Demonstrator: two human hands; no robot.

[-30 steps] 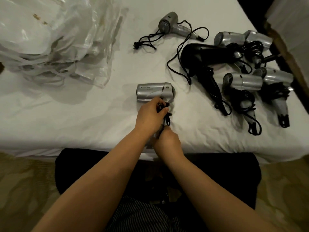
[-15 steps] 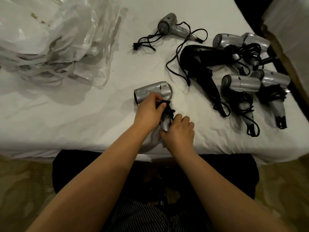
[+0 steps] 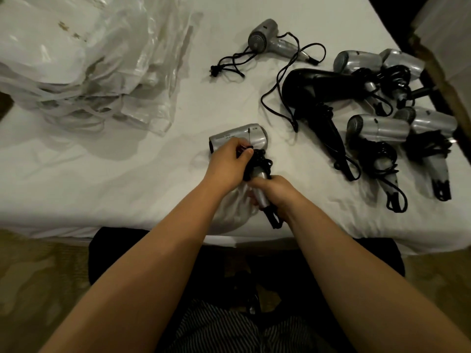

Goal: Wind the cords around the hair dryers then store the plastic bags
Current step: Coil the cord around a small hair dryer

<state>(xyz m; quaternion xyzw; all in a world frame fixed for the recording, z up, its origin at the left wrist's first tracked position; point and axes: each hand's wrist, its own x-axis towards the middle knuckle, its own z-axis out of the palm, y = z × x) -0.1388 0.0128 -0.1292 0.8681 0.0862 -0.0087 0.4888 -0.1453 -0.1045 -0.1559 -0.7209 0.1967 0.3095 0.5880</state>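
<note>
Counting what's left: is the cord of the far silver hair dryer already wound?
No, the far silver hair dryer's black cord lies loose on the sheet.

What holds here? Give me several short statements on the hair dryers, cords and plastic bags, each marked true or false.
1. Both hands are on the silver hair dryer nearest the bed's edge. True.
2. The far silver hair dryer has its cord wound tight. False: its black cord lies loose on the white sheet.
3. The pile of clear plastic bags lies at far left. True.
4. The large black hair dryer is in the right hand. False: it lies untouched.
5. The left hand is by the wound cord. True.
</note>
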